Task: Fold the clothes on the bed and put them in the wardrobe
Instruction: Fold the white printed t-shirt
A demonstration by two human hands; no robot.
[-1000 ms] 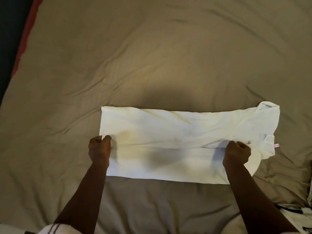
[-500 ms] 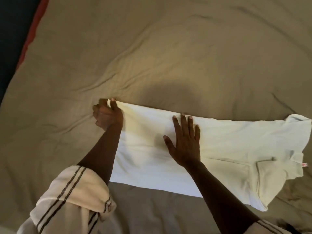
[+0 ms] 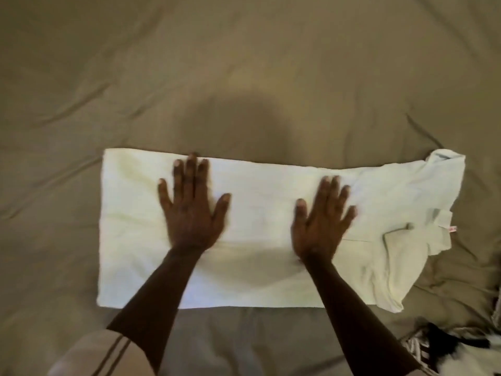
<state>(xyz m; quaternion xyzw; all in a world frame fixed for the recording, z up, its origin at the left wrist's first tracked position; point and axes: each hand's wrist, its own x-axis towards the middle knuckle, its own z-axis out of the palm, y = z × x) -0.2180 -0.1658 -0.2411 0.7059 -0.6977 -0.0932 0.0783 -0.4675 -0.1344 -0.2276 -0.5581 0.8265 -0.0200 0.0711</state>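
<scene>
Olive bedsheet (image 3: 244,63), wrinkled. White shirt (image 3: 257,280) at centre, already folded into long strip, collar end right. Left hand (image 3: 192,213) and right hand (image 3: 320,223) flat, fingers spread, pressing cloth, grasping nothing. Cross-folds and wardrobe trip not yet done; patterned garment (image 3: 474,359) waiting lower right.

White shirt (image 3: 260,221): folded lengthwise into a long, narrow band, lying flat across the bed (image 3: 244,63), long axis left to right. Left end square, straight-edged. Collar (image 3: 444,157) at the far right corner, slightly raised. A sleeve (image 3: 404,240) is folded in over the body near the right end. White label (image 3: 444,221) with a small pink tab at the right edge. Cloth mildly wrinkled. Left hand (image 3: 191,213) and right hand (image 3: 321,226) lie flat on it, fingers spread. Second garment (image 3: 458,351): black-and-white, crumpled, lower right, partly out of view, apart from the shirt.
</scene>
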